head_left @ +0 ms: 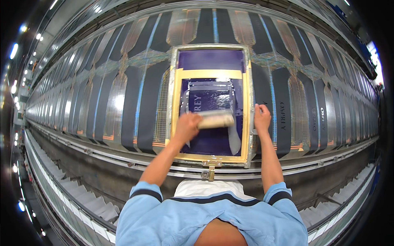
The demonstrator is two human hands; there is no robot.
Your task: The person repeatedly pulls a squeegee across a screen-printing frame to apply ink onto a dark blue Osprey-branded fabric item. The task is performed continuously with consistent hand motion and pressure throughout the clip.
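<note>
A screen-printing frame [249, 86] with a purple mesh [205, 143], yellow tape borders and wet, glossy patches lies over the long printing table. My left hand [188, 127] is closed on a pale, bar-shaped squeegee [217, 119], slightly blurred, which crosses the middle of the mesh. My right hand [262, 117] has curled fingers at the frame's right edge; whether they grip it or only rest there I cannot tell. A metal bracket [211, 168] sticks out from the frame's near side toward me.
Dark cut panels [282, 115], some printed with pale or dark lettering, lie in rows along the curved-looking table [119, 102]. A metal rail [316, 164] runs along the near edge. Below it are grey folded pieces [90, 197] in rows, either side of my body.
</note>
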